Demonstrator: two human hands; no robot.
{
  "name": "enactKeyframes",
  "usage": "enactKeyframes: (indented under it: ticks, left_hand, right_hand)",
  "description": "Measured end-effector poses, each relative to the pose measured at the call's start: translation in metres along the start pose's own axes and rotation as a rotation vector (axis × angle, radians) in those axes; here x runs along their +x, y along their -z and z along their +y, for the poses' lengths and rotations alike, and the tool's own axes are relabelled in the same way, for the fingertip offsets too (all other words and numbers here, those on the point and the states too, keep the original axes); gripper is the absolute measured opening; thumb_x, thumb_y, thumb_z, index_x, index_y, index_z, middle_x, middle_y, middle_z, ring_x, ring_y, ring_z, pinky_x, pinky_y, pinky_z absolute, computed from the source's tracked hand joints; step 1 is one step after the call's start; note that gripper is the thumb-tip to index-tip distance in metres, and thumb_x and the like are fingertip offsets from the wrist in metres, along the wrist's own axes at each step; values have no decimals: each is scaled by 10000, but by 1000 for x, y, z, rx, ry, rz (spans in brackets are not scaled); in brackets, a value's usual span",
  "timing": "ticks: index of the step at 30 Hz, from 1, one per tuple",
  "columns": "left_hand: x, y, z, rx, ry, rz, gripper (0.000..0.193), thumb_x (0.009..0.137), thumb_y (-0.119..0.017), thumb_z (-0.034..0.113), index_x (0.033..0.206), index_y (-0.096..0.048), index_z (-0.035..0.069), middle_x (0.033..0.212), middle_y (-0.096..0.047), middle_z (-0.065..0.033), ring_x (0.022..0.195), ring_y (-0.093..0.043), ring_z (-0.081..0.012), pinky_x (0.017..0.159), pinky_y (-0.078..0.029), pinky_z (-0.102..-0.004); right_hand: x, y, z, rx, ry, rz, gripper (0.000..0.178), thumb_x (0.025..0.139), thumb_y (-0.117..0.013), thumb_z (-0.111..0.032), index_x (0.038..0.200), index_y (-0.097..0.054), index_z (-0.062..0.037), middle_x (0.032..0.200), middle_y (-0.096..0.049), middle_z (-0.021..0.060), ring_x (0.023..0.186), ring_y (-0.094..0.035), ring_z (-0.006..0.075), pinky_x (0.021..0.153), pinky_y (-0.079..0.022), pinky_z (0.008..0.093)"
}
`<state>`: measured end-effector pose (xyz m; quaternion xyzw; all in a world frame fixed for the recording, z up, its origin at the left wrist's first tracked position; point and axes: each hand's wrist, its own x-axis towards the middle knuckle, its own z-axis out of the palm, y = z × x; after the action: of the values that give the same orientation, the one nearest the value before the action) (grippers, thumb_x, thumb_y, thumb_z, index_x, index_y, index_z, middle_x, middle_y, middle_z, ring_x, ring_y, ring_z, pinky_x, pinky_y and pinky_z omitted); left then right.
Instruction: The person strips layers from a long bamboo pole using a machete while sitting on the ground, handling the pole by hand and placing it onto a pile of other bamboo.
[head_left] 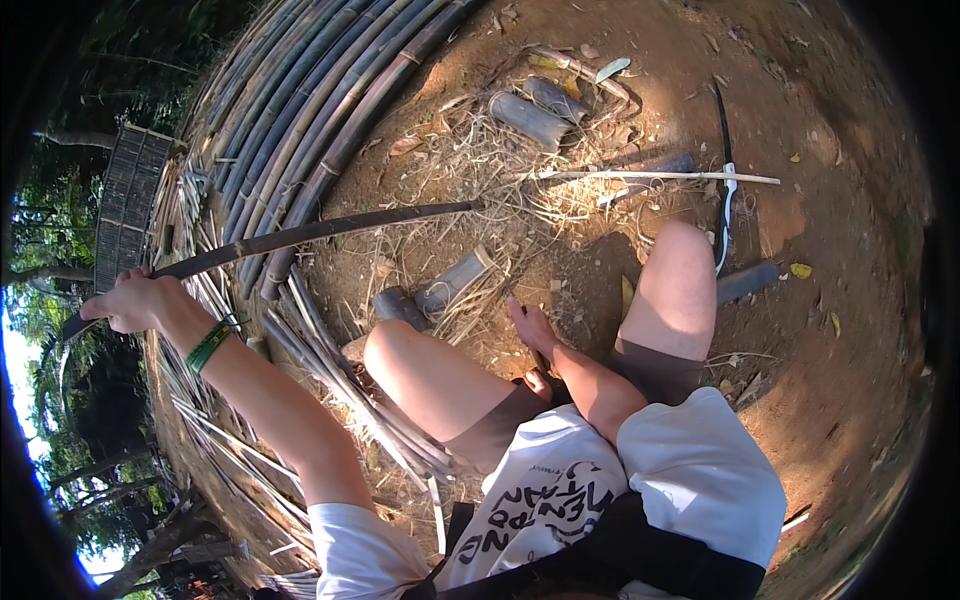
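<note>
Several long dark bamboo poles [300, 110] lie stacked at eleven o'clock. Left hand [135, 300] is fisted round one long dark split bamboo strip [320, 230] at nine o'clock — keep it taut. Right hand [530, 325], fingers loosely extended, rests low between the knees — steady there.

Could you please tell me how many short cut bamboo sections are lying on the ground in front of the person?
4: two side by side at the top, two near the left knee. Debris may hide more.

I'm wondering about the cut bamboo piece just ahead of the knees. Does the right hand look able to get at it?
Probably yes: the right hand hangs low between the knees, and only bare dirt and dry scraps separate it from the bamboo piece.
</note>
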<state>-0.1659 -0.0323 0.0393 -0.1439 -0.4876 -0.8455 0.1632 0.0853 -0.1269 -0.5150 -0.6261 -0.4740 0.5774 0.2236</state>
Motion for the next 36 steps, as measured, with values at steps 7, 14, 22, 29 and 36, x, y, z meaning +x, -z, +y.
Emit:
enactKeyframes:
  ticks: [7,14,22,29,36]
  left_hand:
    - [-2,8,3,63,-18,-52,789,1028,-327,558,1366,-220,-147,881,-538,-170,645,-526,-213,550,-458,-353]
    - [36,34,-2,-136,13,-146,782,1021,-330,573,1391,-198,-103,716,-485,-102,547,-436,-157,465,-381,-318]
    - [158,132,71,-253,-56,182,546,991,-475,539,1105,-371,15,651,-442,-38,539,-414,-169,473,-366,-316]
    - [218,310,89,-192,-83,622,595,953,-478,627,841,-378,51,623,-436,-18,543,-421,-176,519,-400,-330]
    - [209,429,36,-245,-225,873,694,957,-289,716,755,-368,57,618,-479,-52,571,-483,-178,598,-470,-329]
  right_hand:
    - [6,11,15,-23,-49,7,729,937,-460,-634,729,-636,42,657,-633,189,652,-648,319,660,-478,452]
    - [14,39,17,-101,-66,0,733,917,-479,-658,727,-644,30,666,-638,180,663,-656,319,657,-484,442]
    - [32,33,43,-111,-112,-48,697,928,-492,-649,636,-541,-18,514,-520,103,441,-549,243,471,-434,411]
    - [22,29,40,-125,-102,-80,719,925,-480,-652,602,-547,-13,481,-510,92,446,-536,227,485,-427,396]
    - [45,35,69,-187,-123,-93,742,944,-457,-635,745,-624,60,623,-611,140,640,-624,285,671,-478,412]
